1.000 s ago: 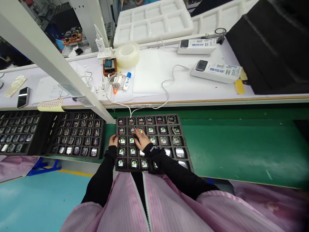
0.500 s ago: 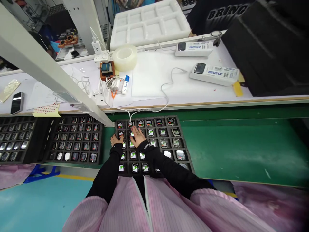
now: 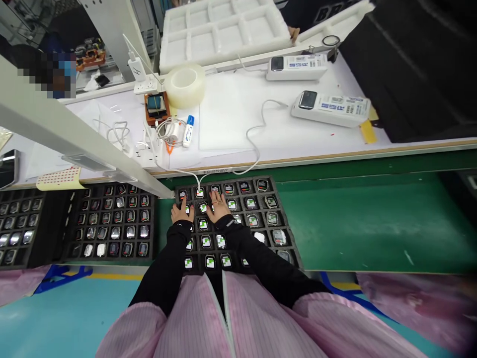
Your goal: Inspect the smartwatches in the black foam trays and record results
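A dark foam tray (image 3: 288, 228) holds rows of square smartwatches, several of them lit with green-and-white screens. My left hand (image 3: 182, 214) lies over the left column, its index finger stretched towards the top-left watch (image 3: 183, 194). My right hand (image 3: 219, 209) is over the third column, fingers extended onto the top-row watch (image 3: 215, 189), which they partly cover. Neither hand grips anything. Between them, a white cable (image 3: 198, 181) runs down to a lit watch (image 3: 200, 193) in the top row. Some watches are hidden under my hands and sleeves.
More watch trays (image 3: 112, 219) stand at the left, beyond a slanting white post (image 3: 93, 144). On the raised white shelf are a tape roll (image 3: 184, 85), a glue stick (image 3: 188, 131) and two white handheld devices (image 3: 331, 108). The green bench (image 3: 357, 223) stretches right.
My right hand has moved up and right to the top row. My left hand has shifted up slightly, index finger reaching forward. The watch by the cable now shows a green-and-white screen.
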